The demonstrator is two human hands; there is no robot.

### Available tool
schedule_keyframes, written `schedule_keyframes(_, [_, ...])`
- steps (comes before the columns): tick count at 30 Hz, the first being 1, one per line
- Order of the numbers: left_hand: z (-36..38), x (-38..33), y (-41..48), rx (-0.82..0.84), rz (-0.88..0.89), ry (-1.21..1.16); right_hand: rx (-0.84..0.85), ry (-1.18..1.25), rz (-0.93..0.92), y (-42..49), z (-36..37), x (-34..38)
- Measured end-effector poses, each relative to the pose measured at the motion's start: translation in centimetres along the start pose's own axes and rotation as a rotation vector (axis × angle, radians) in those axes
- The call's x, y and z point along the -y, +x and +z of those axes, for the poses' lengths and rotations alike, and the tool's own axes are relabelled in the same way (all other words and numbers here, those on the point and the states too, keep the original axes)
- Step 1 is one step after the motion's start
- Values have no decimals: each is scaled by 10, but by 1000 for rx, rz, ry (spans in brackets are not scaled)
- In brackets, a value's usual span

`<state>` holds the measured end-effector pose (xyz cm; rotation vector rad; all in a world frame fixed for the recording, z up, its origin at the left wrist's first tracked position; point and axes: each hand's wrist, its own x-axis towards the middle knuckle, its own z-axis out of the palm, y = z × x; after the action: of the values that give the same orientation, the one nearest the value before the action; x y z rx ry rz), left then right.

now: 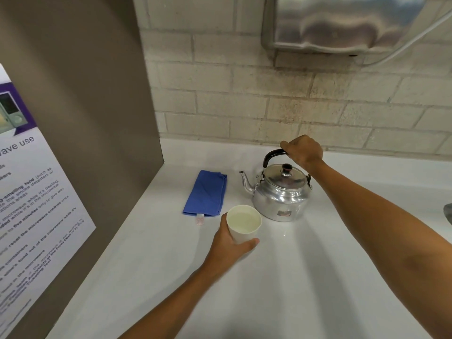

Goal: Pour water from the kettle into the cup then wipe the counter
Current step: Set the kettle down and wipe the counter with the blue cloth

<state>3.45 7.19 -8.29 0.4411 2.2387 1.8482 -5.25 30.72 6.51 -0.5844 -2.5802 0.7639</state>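
Observation:
A shiny metal kettle [281, 194] stands upright on the white counter [293, 277], its spout pointing left. My right hand [303, 150] is closed around its black handle from above. Just in front of the kettle is a white paper cup [244, 226], and my left hand [230, 243] wraps around its side. The cup's inside looks pale; I cannot tell if water is in it. A folded blue cloth [206, 193] lies flat on the counter to the left of the kettle, untouched.
A brown cabinet side [80, 118] with a printed microwave notice [29, 204] walls off the left. A brick wall [269, 106] runs behind the counter, with a steel dispenser [342, 23] mounted above the kettle. A dark object [448, 215] shows at the right edge.

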Motion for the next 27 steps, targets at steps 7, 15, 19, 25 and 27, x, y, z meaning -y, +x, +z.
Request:
schedule_keyframes(7, [-10, 7, -10, 100, -17, 43, -3, 4, 4, 2, 3, -1])
schedule_keyframes(15, [-65, 0, -3, -38, 35, 108, -443, -87, -302, -43, 23, 1])
schedule_keyframes(19, [-86, -7, 22, -205, 53, 134, -404, -61, -340, -100, 46, -7])
schedule_keyframes(25, [-88, -10, 61, -192, 100, 306, -15, -189, -269, -166, 79, -47])
schedule_keyframes(27, [-85, -10, 75, -171, 105, 407, 46, -244, -249, -177, 86, -55])
